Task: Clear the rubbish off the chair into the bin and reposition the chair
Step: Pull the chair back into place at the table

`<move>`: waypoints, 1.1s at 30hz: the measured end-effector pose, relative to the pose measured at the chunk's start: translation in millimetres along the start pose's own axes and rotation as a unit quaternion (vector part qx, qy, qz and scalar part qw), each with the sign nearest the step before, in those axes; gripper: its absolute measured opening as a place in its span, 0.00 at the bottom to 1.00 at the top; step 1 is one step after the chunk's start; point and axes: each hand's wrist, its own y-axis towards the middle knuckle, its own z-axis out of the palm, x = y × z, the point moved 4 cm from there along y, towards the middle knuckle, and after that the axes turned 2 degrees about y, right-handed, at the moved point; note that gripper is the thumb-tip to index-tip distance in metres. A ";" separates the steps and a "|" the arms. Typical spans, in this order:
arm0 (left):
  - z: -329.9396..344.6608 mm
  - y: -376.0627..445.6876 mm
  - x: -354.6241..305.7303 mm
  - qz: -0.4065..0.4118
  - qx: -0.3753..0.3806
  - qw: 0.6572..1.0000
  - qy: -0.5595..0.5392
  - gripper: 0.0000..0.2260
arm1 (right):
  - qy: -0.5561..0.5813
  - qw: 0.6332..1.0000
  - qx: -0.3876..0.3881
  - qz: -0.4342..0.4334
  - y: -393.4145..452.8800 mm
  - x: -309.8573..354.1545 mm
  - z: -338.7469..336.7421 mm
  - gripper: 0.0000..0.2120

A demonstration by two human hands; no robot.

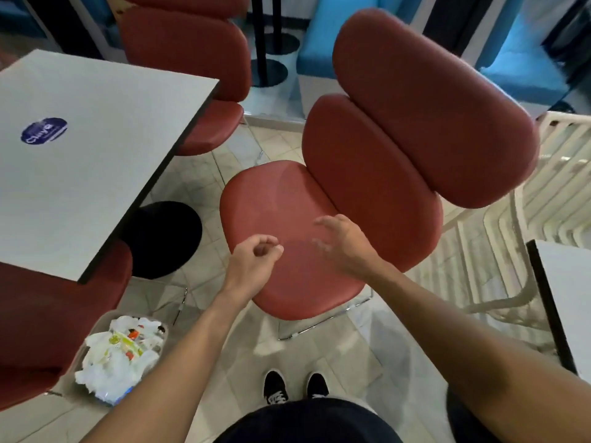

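Red chair (287, 225) backs upper right; left hand (256, 254) curled empty, right hand (342, 244) spread.

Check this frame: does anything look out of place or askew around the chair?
The chair stands turned at an angle to the table, out in the aisle, unlike the chair tucked in beyond it. Its seat shows no rubbish. The bin on the floor is heaped with wrappers to the rim. Nothing looks spilled or damaged.

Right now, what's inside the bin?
The bin holds crumpled white paper and wrappers, some with red and yellow print. Anything beneath that top layer is covered.
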 end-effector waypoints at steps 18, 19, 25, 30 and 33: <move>131.5 39.1 -113.3 0.066 -0.008 0.998 0.015 0.05 | 0.026 0.989 -0.021 -0.141 35.8 -41.2 -132.3 0.20; 143.0 41.2 -125.1 0.071 -0.013 0.997 0.007 0.05 | 0.016 0.989 -0.019 -0.149 40.9 -47.3 -145.3 0.20; 204.9 43.6 -183.5 0.080 -0.023 0.994 -0.066 0.10 | -0.090 0.972 -0.055 -0.212 65.5 -77.3 -224.6 0.16; 260.7 36.0 -215.5 0.062 0.005 0.997 -0.040 0.16 | -0.190 0.951 -0.096 -0.224 91.7 -104.0 -282.0 0.18; 294.6 31.0 -232.6 0.077 0.075 0.993 0.041 0.37 | -0.242 0.943 -0.131 -0.189 108.0 -123.0 -304.6 0.19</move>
